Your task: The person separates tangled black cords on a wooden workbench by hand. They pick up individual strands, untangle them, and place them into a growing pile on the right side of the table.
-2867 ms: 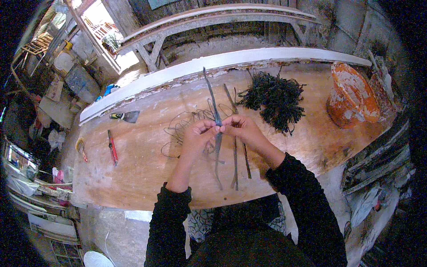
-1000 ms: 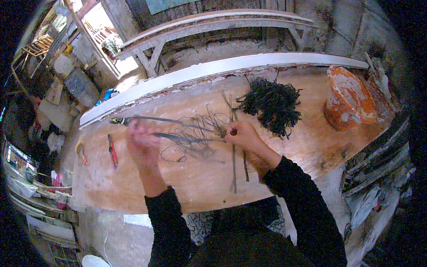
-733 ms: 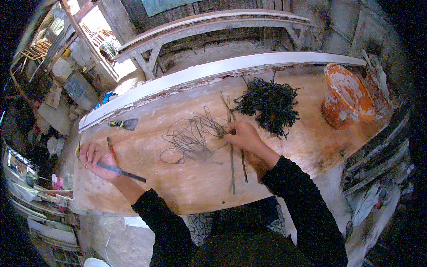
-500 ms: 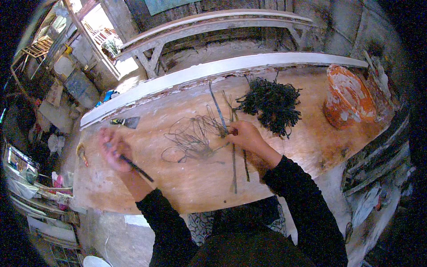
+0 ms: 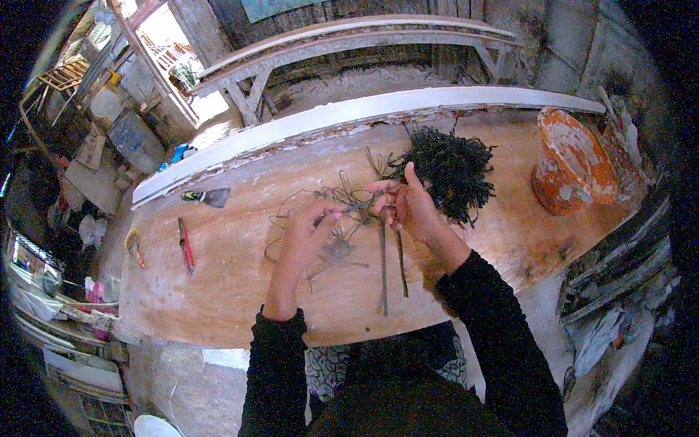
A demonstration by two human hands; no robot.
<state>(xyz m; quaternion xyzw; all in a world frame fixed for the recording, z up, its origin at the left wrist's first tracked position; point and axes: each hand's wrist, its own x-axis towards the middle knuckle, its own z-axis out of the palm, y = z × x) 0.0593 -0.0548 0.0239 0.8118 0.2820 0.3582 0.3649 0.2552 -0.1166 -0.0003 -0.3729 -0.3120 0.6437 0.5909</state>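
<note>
My left hand (image 5: 309,227) is closed in a pinch on one end of a thin dark strip (image 5: 353,209), over a loose tangle of thin wire (image 5: 342,251). At the strip's other end is my right hand (image 5: 413,207), its fingers curled around it and its thumb raised apart. Narrow dark strips (image 5: 384,269) lie on the board below the right hand. A bushy bundle of short black strips (image 5: 448,171) sits just beyond it. A pair of red-handled pliers (image 5: 186,247) lies left of my left hand.
The wooden tabletop (image 5: 218,306) has a white-edged plank (image 5: 349,109) along its far side. A scraper (image 5: 207,197) and a small curved piece with a pale tip (image 5: 134,247) lie at left. An orange, paint-smeared bucket (image 5: 571,164) stands at right. Behind is a long bench (image 5: 357,36).
My left hand has put the pliers down on the board and moved right to the strip. My right hand has turned, raising its thumb, and the strip now lies between both hands.
</note>
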